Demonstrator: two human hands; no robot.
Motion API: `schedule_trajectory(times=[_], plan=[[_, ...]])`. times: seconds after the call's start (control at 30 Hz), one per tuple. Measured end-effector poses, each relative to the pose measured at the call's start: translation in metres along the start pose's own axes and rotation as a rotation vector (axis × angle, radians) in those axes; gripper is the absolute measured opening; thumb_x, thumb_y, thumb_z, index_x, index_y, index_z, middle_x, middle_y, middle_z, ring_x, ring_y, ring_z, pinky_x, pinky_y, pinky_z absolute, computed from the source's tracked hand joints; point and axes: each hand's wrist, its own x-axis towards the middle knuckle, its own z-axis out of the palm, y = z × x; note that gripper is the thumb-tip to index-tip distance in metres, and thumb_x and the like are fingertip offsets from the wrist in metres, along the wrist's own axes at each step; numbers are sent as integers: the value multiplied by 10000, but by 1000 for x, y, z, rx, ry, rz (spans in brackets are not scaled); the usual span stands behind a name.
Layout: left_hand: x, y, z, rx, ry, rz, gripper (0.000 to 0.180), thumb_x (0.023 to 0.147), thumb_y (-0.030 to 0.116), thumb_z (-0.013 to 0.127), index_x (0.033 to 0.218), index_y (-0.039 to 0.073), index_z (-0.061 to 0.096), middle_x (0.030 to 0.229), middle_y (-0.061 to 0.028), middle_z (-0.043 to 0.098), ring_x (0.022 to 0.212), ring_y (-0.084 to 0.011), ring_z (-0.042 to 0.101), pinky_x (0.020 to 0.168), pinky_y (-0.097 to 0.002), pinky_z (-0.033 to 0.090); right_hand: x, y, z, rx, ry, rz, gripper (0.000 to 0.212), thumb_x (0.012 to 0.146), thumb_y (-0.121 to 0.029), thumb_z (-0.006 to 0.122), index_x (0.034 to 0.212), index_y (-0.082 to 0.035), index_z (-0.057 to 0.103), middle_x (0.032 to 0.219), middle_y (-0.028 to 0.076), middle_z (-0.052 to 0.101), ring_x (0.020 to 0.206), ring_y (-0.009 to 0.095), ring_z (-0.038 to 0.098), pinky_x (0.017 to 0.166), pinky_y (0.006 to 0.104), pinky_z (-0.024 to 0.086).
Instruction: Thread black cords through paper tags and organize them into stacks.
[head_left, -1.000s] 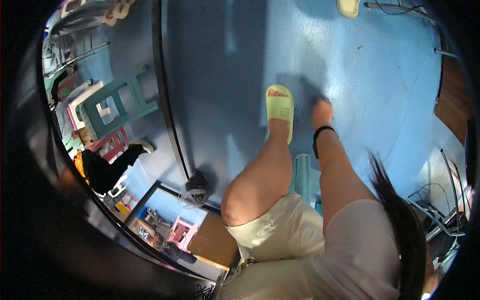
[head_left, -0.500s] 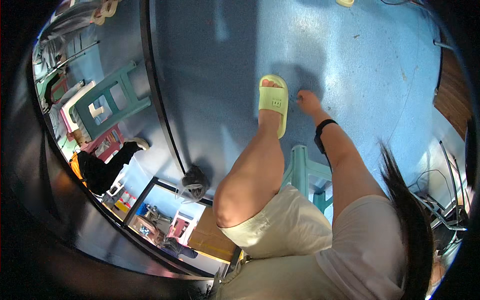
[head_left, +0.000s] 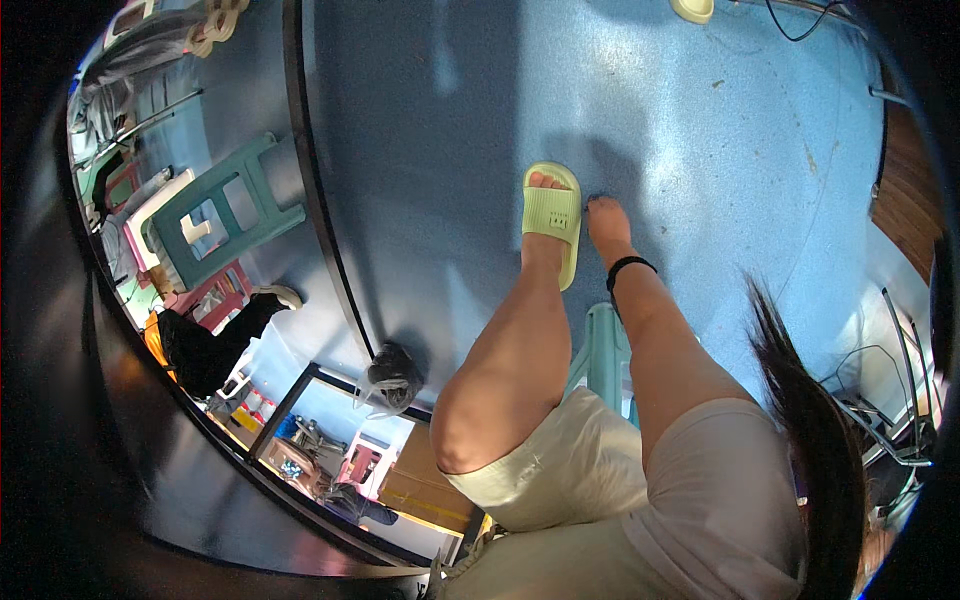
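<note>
**Operator:** On the head view, I read the right hand [head_left: 606,215] down at the blue floor [head_left: 720,180], fingertips touching it just beside the green slipper [head_left: 552,215]. Whether it grips anything: I cannot tell.

**Monitor:** Left hand?

**Operator:** Out of frame. Risk, in my judgement: the deep forward lean off the teal stool [head_left: 603,350] could tip it. Loose hair [head_left: 800,400] may block the view.

Right hand [head_left: 606,216]: reaching straight down toward 12 o'clock, fingers together, fingertips low near the floor, nothing gripped as far as visible. Right forearm extended, dark band at wrist, running from 5 o'clock. Left hand: out of view. Bent knee at 7 o'clock of hand.
</note>
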Motion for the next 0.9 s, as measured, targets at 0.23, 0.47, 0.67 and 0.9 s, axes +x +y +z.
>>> schedule_trajectory(times=[0.23, 0.47, 0.67, 0.9], plan=[[2, 6, -5, -15, -34, 8, 113, 689, 23, 746, 786, 44, 692, 719, -68, 684, 586, -164, 616, 547, -300, 488, -2, 9, -6, 30, -35, -152, 122, 839, -93, 502, 869, -48, 611, 962, 150, 619, 973, 326, 591, 821, 421, 506], [6, 13, -12, -25, -73, 28, 103, 689, 23, 750, 771, 38, 690, 712, -68, 681, 582, -163, 613, 543, -302, 484, 5, 26, -8, 367, -156, 36, 96, 784, -117, 574, 822, -35, 603, 815, 140, 657, 758, 278, 648, 700, 398, 517], [10, 18, -12, -44, -98, 36, 96, 688, 23, 753, 758, 33, 688, 706, -69, 679, 578, -161, 611, 540, -303, 481, -7, 23, -60, 742, -615, -22, 113, 711, -108, 591, 783, -22, 578, 692, 72, 609, 688, 164, 597, 623, 328, 476], [18, 30, -19, -53, -143, 58, 90, 688, 23, 756, 743, 27, 686, 698, -70, 677, 573, -160, 608, 536, -304, 477, -11, 4, -41, 401, -445, -185, 151, 769, -160, 535, 877, -71, 592, 823, 156, 657, 795, 312, 643, 706, 429, 494]])
